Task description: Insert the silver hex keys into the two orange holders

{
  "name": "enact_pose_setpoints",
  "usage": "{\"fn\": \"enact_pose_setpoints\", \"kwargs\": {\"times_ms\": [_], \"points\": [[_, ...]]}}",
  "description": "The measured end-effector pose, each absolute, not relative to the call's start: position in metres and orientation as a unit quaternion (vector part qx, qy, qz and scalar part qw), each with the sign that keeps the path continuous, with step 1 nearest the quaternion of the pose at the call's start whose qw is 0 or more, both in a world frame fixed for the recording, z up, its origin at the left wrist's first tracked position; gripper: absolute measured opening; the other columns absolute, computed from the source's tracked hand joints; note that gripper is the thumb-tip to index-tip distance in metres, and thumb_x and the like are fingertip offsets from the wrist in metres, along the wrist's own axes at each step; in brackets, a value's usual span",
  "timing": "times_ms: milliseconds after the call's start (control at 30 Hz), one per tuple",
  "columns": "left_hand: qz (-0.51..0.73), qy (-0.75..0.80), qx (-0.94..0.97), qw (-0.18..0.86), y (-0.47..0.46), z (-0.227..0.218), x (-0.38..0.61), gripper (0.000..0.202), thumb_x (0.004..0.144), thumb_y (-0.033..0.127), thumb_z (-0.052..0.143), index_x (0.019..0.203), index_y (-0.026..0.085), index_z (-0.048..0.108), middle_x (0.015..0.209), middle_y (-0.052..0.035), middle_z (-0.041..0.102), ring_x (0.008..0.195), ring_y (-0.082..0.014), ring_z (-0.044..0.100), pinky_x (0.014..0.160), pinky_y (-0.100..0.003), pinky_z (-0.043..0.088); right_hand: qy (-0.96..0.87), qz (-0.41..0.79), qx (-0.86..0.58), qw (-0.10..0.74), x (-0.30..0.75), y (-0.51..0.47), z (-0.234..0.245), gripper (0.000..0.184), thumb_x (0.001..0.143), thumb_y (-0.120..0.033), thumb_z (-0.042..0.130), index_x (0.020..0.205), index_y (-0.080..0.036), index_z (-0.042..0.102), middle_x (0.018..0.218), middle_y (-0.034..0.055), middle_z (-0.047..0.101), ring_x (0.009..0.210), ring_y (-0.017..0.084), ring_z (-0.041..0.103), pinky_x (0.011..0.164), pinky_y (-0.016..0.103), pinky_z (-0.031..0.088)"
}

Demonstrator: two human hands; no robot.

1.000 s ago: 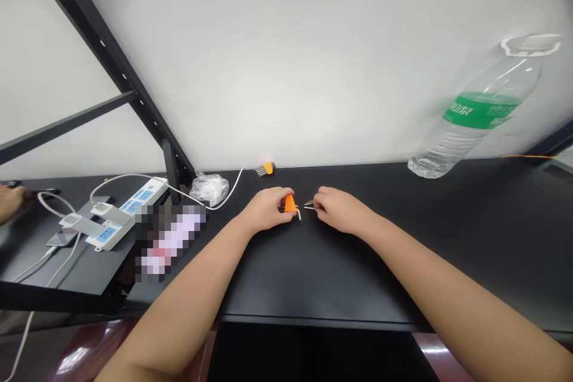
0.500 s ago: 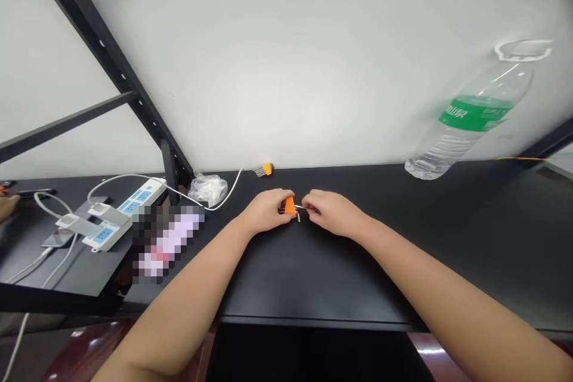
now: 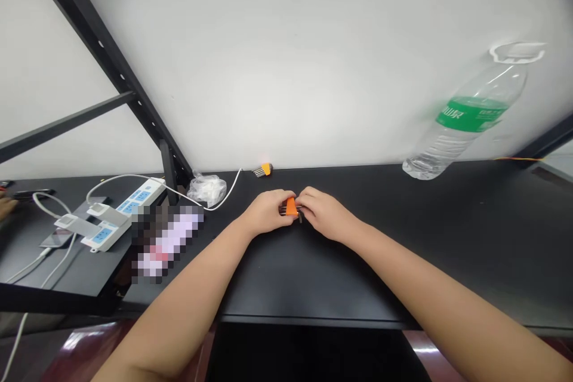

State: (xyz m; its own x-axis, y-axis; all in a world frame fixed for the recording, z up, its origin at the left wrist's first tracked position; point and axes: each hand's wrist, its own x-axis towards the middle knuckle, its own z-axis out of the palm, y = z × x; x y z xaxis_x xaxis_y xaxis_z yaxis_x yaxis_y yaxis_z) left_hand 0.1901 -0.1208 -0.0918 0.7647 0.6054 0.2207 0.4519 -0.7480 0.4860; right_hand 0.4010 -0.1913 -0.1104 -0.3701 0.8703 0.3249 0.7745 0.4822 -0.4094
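Note:
My left hand (image 3: pixel 267 212) grips an orange hex key holder (image 3: pixel 292 207) between thumb and fingers, above the black table. Several metal keys stick out of its left side, and the bent end of one hangs below its right edge. Right up against the holder, my right hand (image 3: pixel 326 212) has its fingertips closed on a hex key whose shaft is mostly hidden by the fingers. A second orange holder full of hex keys (image 3: pixel 264 170) lies farther back by the wall.
A large clear bottle with a green label (image 3: pixel 470 113) stands back right. To the left are a crumpled plastic bag (image 3: pixel 207 189), a white power strip (image 3: pixel 128 213) with cables, a phone (image 3: pixel 58 239) and a black metal frame (image 3: pixel 120 74). Another person's hand (image 3: pixel 6 206) shows at the left edge.
My right hand has moved left, up to the orange holder. The stretch of key shaft seen between hand and holder has shortened. My left hand stays nearly in place.

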Motion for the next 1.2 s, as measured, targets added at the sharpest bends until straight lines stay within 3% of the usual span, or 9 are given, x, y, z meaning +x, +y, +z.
{"fn": "enact_pose_setpoints", "kwargs": {"times_ms": [133, 267, 433, 667, 867, 1000, 1200], "points": [[0.196, 0.293, 0.908, 0.226, -0.118, -0.095, 0.187, 0.029, 0.081, 0.034, 0.073, 0.108, 0.023, 0.069, 0.088, -0.0003, 0.066, 0.076, -0.0154, 0.059, 0.071, -0.027, 0.047, -0.805, 0.111, -0.498, 0.301, 0.408, -0.186, -0.111, 0.019, 0.097, -0.014, 0.051, 0.104, -0.022, 0.066, 0.105, 0.0054, 0.063, 0.088, 0.017, 0.061, 0.079, 0.030, 0.049], [0.201, 0.310, 0.897, 0.242, -0.114, -0.100, 0.185, 0.045, 0.079, 0.035, 0.075, 0.122, 0.023, 0.068, 0.096, -0.0025, 0.068, 0.079, -0.0161, 0.061, 0.076, -0.028, 0.051, -0.798, 0.065, -0.549, 0.242, 0.431, -0.181, -0.114, 0.015, 0.097, -0.017, 0.054, 0.098, -0.023, 0.069, 0.102, 0.0055, 0.063, 0.081, 0.017, 0.061, 0.076, 0.031, 0.049], [0.197, 0.313, 0.896, 0.247, -0.113, -0.101, 0.185, 0.044, 0.079, 0.035, 0.075, 0.121, 0.023, 0.069, 0.091, -0.0019, 0.069, 0.076, -0.0159, 0.062, 0.073, -0.028, 0.051, -0.806, 0.055, -0.568, 0.155, 0.448, -0.175, -0.121, 0.014, 0.095, -0.019, 0.059, 0.091, -0.023, 0.072, 0.099, 0.0058, 0.064, 0.083, 0.018, 0.063, 0.074, 0.030, 0.048], [0.194, 0.308, 0.899, 0.246, -0.113, -0.100, 0.184, 0.043, 0.080, 0.035, 0.074, 0.121, 0.023, 0.068, 0.093, -0.0017, 0.068, 0.077, -0.0158, 0.062, 0.074, -0.028, 0.051, -0.804, 0.035, -0.576, 0.145, 0.441, -0.175, -0.119, 0.008, 0.092, -0.018, 0.060, 0.093, -0.022, 0.067, 0.097, 0.0057, 0.065, 0.083, 0.019, 0.063, 0.073, 0.031, 0.044], [0.187, 0.303, 0.902, 0.245, -0.114, -0.098, 0.184, 0.042, 0.080, 0.035, 0.074, 0.120, 0.023, 0.069, 0.091, -0.0016, 0.068, 0.079, -0.0165, 0.062, 0.074, -0.027, 0.050, -0.780, 0.040, -0.617, 0.099, 0.436, -0.179, -0.117, 0.012, 0.082, -0.013, 0.063, 0.075, -0.022, 0.060, 0.088, 0.0060, 0.063, 0.071, 0.018, 0.057, 0.061, 0.030, 0.037], [0.186, 0.296, 0.905, 0.244, -0.113, -0.099, 0.185, 0.043, 0.080, 0.034, 0.074, 0.122, 0.023, 0.068, 0.091, -0.0015, 0.068, 0.078, -0.0162, 0.061, 0.073, -0.027, 0.049, -0.779, 0.080, -0.602, 0.157, 0.431, -0.182, -0.112, 0.014, 0.080, -0.009, 0.060, 0.077, -0.022, 0.057, 0.080, 0.0024, 0.063, 0.069, 0.017, 0.056, 0.062, 0.029, 0.038], [0.190, 0.291, 0.905, 0.243, -0.113, -0.100, 0.185, 0.042, 0.079, 0.033, 0.074, 0.119, 0.022, 0.068, 0.090, -0.0005, 0.066, 0.078, -0.0154, 0.059, 0.072, -0.026, 0.047, -0.800, 0.111, -0.517, 0.283, 0.427, -0.181, -0.109, 0.015, 0.091, -0.011, 0.054, 0.090, -0.022, 0.064, 0.090, 0.0026, 0.065, 0.077, 0.016, 0.059, 0.072, 0.029, 0.046]]}}
